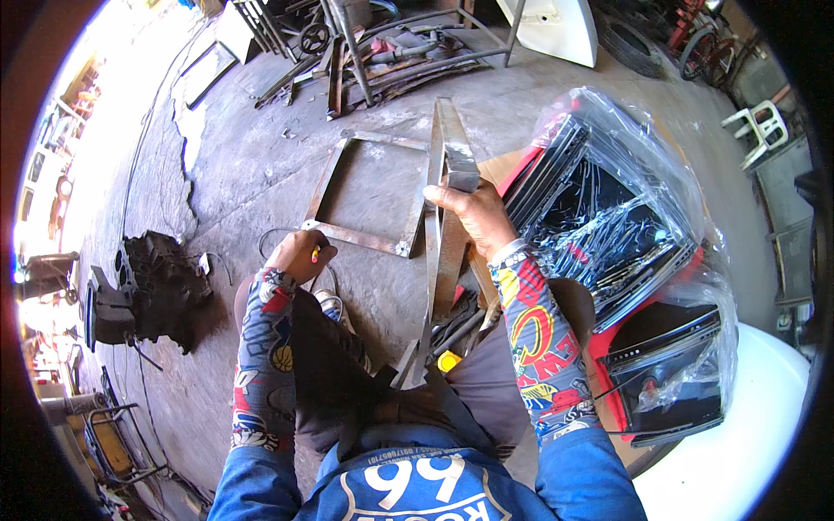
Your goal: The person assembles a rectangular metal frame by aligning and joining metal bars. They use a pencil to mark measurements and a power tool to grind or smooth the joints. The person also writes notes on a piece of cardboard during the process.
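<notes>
My right hand [478, 217] grips a metal frame [451, 252] of angle bars, standing on edge between my knees, its thumb over one bar. My left hand [300, 255] is closed around a small stick [314, 255] with an orange and yellow end; most of it is hidden in the fingers. Just beyond that hand, a rectangular metal frame [360, 237] lies flat on the concrete floor. The upright frame overlaps its right side. A small yellow object [448, 360] and some dark tools or hoses lie beneath the upright frame, partly hidden.
At right lie plastic-wrapped black panels [608, 208] with shattered glass. A dark engine block [161, 291] sits at left. Scrap metal [408, 65] lies under a metal stand ahead. A white curved panel [738, 434] is at lower right, a white plastic chair [763, 128] farther off.
</notes>
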Demonstrator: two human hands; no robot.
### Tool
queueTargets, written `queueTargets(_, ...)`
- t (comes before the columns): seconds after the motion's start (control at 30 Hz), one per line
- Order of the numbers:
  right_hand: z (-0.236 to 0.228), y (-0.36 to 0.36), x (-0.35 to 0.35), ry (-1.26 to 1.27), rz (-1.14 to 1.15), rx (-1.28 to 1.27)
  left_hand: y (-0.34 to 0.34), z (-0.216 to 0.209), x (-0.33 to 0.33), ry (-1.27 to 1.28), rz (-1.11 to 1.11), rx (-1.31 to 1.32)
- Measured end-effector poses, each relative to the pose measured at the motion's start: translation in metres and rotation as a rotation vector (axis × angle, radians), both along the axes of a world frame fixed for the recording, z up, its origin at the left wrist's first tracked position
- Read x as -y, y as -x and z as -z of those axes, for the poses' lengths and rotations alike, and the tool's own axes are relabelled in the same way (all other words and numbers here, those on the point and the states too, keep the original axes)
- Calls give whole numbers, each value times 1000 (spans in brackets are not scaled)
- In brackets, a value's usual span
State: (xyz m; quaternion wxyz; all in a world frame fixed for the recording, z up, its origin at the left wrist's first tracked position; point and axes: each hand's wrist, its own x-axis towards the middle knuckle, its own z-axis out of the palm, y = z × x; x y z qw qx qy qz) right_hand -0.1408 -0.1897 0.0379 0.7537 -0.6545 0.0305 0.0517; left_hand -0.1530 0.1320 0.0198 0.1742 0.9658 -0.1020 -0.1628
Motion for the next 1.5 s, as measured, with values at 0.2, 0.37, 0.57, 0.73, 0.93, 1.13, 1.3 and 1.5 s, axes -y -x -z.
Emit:
queueTargets(0.2,-1,0,1,74,-19,-31,0,-2,4,16,8,12)
queueTargets(0.37,-4,0,1,87,-51,-62,-1,2,2,20,14,14)
queueTargets(0.57,-4,0,0,90,-55,-57,-2,5,1,36,21,32)
queueTargets(0.73,-4,-2,-4,72,-11,-9,-3,6,1,-23,16,11)
queueTargets(0.93,7,-5,1,97,-59,-41,-6,28,-16,63,2,2)
queueTargets(1.13,-9,-2,-8,-70,-93,66,-11,26,-10,-189,1,-119)
queueTargets(1.3,-16,1,-8,38,24,-11,-2,3,8,-130,-93,-84)
queueTargets(1.5,-13,2,-10,56,32,-21,0,-7,7,-130,-96,-133)
